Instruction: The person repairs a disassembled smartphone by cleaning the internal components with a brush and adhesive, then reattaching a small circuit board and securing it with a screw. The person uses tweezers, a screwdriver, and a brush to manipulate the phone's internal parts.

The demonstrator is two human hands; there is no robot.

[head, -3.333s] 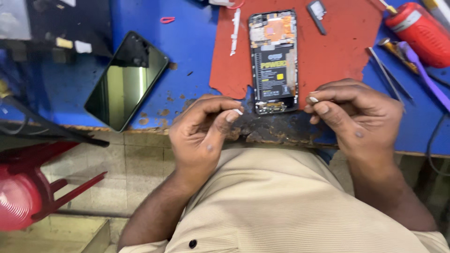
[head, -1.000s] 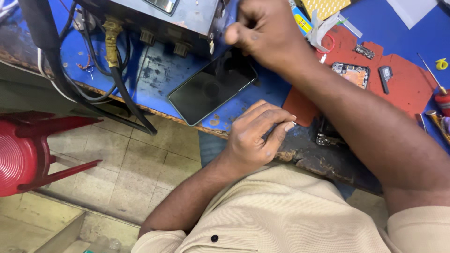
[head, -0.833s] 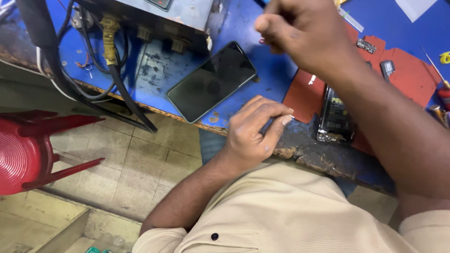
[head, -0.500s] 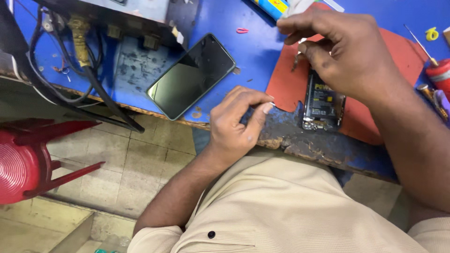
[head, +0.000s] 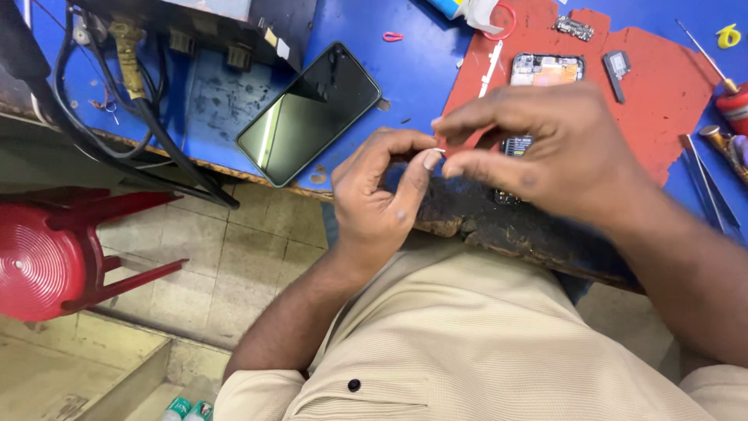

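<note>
- Back from its reach toward the far equipment, the right hand (head: 545, 148) now meets the left hand (head: 382, 195) at the bench (head: 405, 62) edge.
- Both sets of fingers (head: 425, 164) are narrowed to a pinch around a tiny pale part (head: 440, 150).
- Behind the right hand, the opened phone (head: 541, 72) lies on the red mat (head: 662, 86).
- Left of it, the black phone screen (head: 308, 113) rests flat.

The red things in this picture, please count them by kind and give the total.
Red work mat: 1
Red stool: 1
Red-handled tool at the right edge: 1
Red ring near the top: 1
Total: 4
</note>
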